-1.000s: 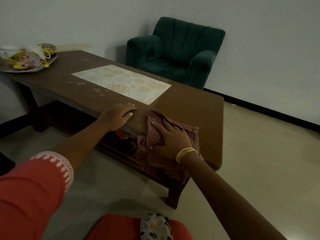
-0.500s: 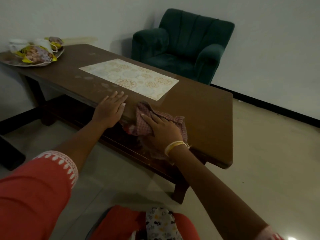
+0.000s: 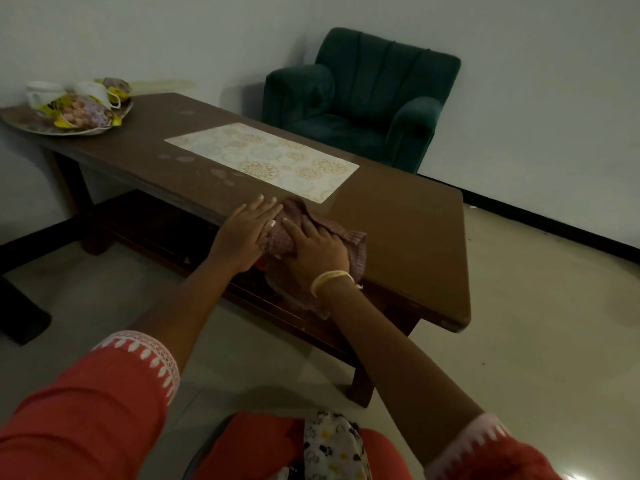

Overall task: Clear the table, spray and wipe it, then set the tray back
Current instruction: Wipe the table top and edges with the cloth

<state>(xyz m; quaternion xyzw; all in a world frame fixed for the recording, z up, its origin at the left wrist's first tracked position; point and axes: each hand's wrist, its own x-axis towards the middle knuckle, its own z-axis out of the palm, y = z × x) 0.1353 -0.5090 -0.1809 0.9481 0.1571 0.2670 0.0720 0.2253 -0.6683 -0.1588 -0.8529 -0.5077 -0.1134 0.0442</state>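
Observation:
A checked pink cloth (image 3: 349, 239) lies bunched on the near edge of the brown wooden table (image 3: 398, 216), with part of it hanging over the edge. My right hand (image 3: 317, 252) presses flat on the cloth. My left hand (image 3: 247, 228) rests flat on the table edge, its fingers apart and touching the cloth's left side. A round tray (image 3: 26, 121) with two white cups and snack packets stands at the table's far left end. A patterned cream mat (image 3: 263, 159) lies in the table's middle.
A dark green armchair (image 3: 360, 98) stands behind the table against the white wall. Pale smudges mark the tabletop left of the mat. A lower shelf runs under the table. Tiled floor lies to the right and in front.
My right hand has slid the cloth leftward along the near table edge until it meets my left hand. The view has shifted a little, so the table sits further right.

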